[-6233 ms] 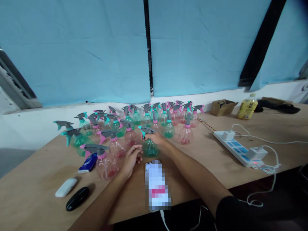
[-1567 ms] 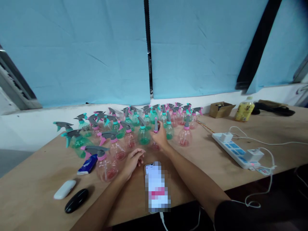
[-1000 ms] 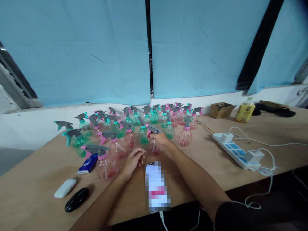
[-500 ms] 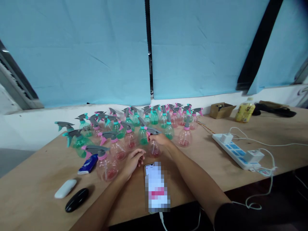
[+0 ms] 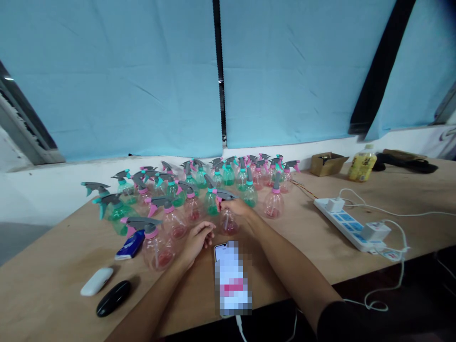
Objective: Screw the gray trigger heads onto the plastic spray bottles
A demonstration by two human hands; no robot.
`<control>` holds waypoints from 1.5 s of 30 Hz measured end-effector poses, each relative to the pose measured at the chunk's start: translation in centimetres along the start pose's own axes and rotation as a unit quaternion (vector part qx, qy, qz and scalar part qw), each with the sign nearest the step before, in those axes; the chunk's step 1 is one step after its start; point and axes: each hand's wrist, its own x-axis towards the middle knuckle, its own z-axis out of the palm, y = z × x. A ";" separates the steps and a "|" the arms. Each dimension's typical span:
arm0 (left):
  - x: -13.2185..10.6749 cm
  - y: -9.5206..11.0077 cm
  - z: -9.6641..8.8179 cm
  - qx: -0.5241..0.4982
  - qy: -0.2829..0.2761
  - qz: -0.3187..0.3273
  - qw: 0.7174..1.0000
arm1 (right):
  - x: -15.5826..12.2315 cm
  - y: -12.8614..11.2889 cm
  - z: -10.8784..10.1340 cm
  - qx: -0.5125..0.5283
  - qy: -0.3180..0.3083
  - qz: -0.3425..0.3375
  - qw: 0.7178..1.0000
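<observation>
Many small spray bottles [image 5: 199, 183], pink or green with grey trigger heads, crowd the far middle of the wooden table [image 5: 313, 228]. My right hand [image 5: 238, 209] is closed round the neck of a pink spray bottle [image 5: 228, 222] that stands just ahead of me, its grey head pointing left. My left hand [image 5: 197, 240] rests on the table beside it, fingers loosely curled and holding nothing. It lies between a near pink bottle [image 5: 156, 247] and a phone [image 5: 230, 278].
A blue packet [image 5: 130, 242], a white case [image 5: 97, 281] and a black case [image 5: 114, 298] lie at the left front. A white power strip [image 5: 351, 222] with chargers and cables sits at the right. Behind it stand a cardboard box [image 5: 327, 163] and a yellow drink bottle [image 5: 363, 162].
My right hand has let go of a green bottle, taken a pink one from the group and drawn it toward me. In the last half second little has moved. My left hand has stayed put.
</observation>
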 end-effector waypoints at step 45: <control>-0.5 0.9 0.5 -0.002 0.007 -0.009 1.000 | -1.5 5.2 0.0 -0.430 0.381 -0.110 0.811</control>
